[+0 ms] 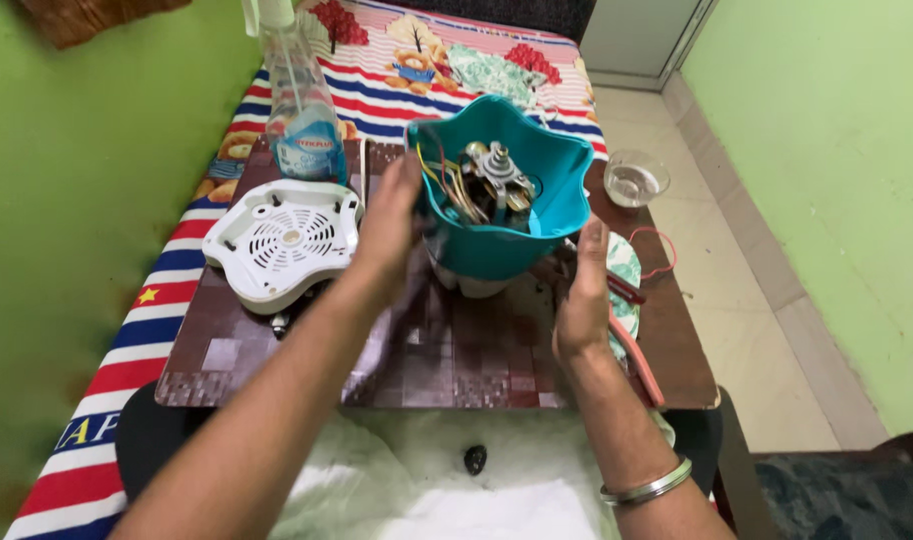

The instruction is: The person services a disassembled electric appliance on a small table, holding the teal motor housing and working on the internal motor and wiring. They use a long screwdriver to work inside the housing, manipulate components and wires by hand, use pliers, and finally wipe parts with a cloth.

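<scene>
We held the teal housing upside down over the brown table, its motor and wires showing inside. Our left hand gripped its left wall, fingers curled around the rim. Our right hand lay flat against its right side, fingers straight. A white vented cover sat to the left, near a spray bottle; a glass bowl stood to the right.
</scene>
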